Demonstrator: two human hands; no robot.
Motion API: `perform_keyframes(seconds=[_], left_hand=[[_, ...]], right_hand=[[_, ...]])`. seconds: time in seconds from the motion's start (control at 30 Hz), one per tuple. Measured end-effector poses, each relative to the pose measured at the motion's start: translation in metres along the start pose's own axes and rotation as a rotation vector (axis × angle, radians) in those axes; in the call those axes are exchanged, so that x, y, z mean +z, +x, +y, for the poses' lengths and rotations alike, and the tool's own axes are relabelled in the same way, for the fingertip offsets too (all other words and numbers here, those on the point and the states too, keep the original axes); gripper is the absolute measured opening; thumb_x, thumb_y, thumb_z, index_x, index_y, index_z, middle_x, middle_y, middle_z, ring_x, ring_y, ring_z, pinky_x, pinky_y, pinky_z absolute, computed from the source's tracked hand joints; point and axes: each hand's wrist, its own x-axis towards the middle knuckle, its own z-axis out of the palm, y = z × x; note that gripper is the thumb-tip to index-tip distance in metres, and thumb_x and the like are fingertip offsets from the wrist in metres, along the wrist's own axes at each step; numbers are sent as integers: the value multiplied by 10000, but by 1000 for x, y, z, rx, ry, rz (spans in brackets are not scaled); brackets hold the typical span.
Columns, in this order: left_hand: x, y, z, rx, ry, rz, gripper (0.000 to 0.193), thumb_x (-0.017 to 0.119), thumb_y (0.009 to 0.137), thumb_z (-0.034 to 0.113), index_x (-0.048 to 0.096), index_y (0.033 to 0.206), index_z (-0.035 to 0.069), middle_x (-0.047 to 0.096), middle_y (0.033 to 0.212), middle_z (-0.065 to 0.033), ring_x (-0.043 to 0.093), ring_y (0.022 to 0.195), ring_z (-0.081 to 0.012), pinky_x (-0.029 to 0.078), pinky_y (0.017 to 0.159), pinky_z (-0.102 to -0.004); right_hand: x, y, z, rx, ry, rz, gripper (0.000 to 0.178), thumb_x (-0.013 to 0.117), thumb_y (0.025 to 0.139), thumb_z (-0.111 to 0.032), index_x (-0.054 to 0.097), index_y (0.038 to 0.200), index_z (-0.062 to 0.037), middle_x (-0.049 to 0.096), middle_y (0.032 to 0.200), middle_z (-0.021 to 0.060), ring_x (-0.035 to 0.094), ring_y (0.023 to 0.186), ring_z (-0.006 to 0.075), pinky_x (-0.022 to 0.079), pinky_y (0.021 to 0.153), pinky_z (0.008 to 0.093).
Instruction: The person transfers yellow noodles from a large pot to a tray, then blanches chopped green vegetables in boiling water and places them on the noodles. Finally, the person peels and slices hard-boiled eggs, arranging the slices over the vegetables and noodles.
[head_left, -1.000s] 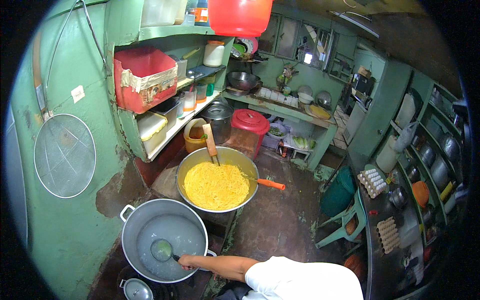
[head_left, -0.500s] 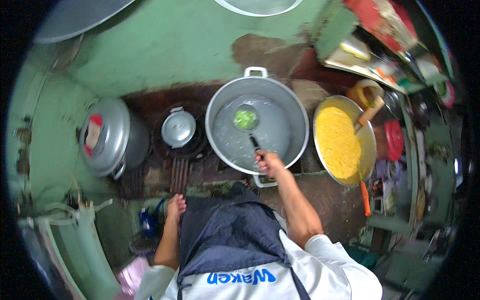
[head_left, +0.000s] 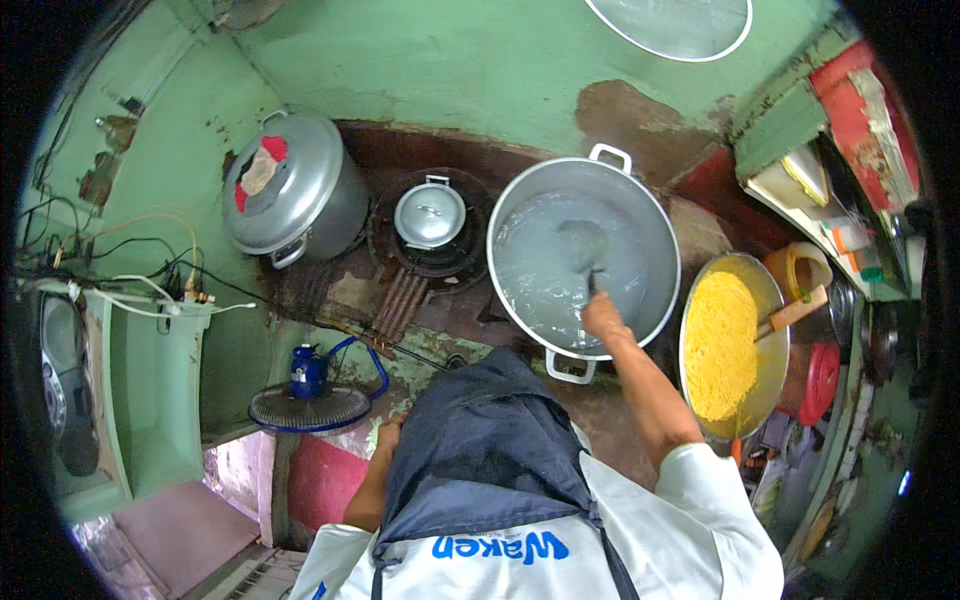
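My right hand is closed around the dark handle of a ladle. The round head of the ladle dips into cloudy water in a large silver pot with two loop handles, and it looks blurred. What the head holds, if anything, I cannot make out. My left hand hangs low beside the dark apron, left of my body; its fingers are mostly hidden. To the right of the pot stands a wide metal basin full of yellow noodles, with a wooden-handled tool stuck in it.
A small lidded pot sits on a burner left of the big pot. Farther left stands a large lidded pot. A blue fan is low at the left. A shelf with containers lines the right wall.
The ladle, which held green pieces above the water, is now lowered into it. The view has swung left, and my left hand sits lower against my side.
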Motion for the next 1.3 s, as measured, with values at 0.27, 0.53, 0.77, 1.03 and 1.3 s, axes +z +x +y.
perform_keyframes(seconds=[0.27, 0.53, 0.77, 1.03, 1.3], left_hand=[[18, 16, -13, -162, 38, -58, 462, 573, 877, 427, 715, 1110, 54, 731, 1058, -127, 668, 999, -288, 486, 903, -395], [-27, 35, 88, -291, -478, -204, 302, 612, 936, 386, 671, 1108, 146, 715, 1030, -12, 671, 825, -161, 538, 640, -390], [-31, 44, 148, -244, -481, -222, 278, 601, 964, 324, 639, 1152, 123, 691, 1069, -64, 666, 901, -200, 571, 698, -371], [-19, 47, 109, -265, -322, -299, 224, 626, 955, 231, 696, 1127, 105, 733, 970, -65, 691, 814, -189, 558, 695, -327], [-52, 68, 97, -35, -112, -249, 489, 672, 906, 543, 700, 754, 79, 480, 480, 6, 474, 420, -120, 364, 391, -291]], right_hand=[[3, -38, -44, 384, 1597, -511, 98, 452, 1010, -148, 512, 980, -76, 496, 703, -38, 330, 460, 42, 265, 408, 200], [-36, -99, -43, 365, 1565, -361, 119, 498, 1001, -185, 511, 953, -76, 537, 710, -13, 372, 461, 63, 302, 427, 250], [-43, -103, -41, 391, 1549, -319, 137, 478, 1012, -182, 514, 1005, -50, 522, 704, -15, 369, 475, 67, 291, 446, 257], [-18, -93, -16, 315, 1365, -323, 146, 486, 1006, -204, 534, 999, -66, 537, 725, -1, 383, 460, 97, 292, 423, 278], [-48, -41, 59, 218, 391, -299, 213, 578, 910, -240, 718, 835, -99, 658, 648, 87, 625, 561, 195, 465, 490, 388]])
